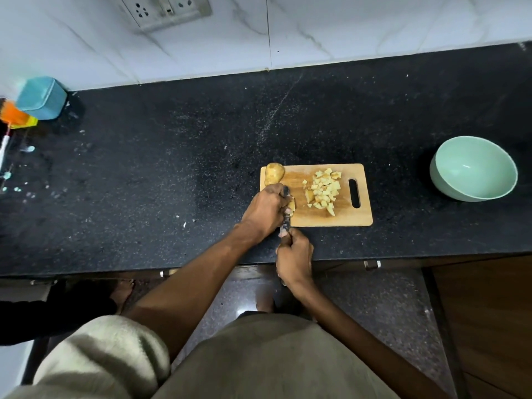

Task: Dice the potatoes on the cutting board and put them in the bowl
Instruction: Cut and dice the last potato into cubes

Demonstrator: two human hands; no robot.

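Head view, left hand [266,210] curled over potato piece [292,205], right hand [294,259] gripping knife [285,223]

Black speckled bench [172,156] beneath a white marble-patterned wall [374,27]. Far left corner: a teal square container [41,97], with orange and yellow items [15,115] just beside it at the left edge. A switch-and-socket plate [164,11] is mounted on the wall. Below the near edge: wooden cabinet front [486,318].

Cream short sleeve [100,349], beige top [273,358], bare forearms
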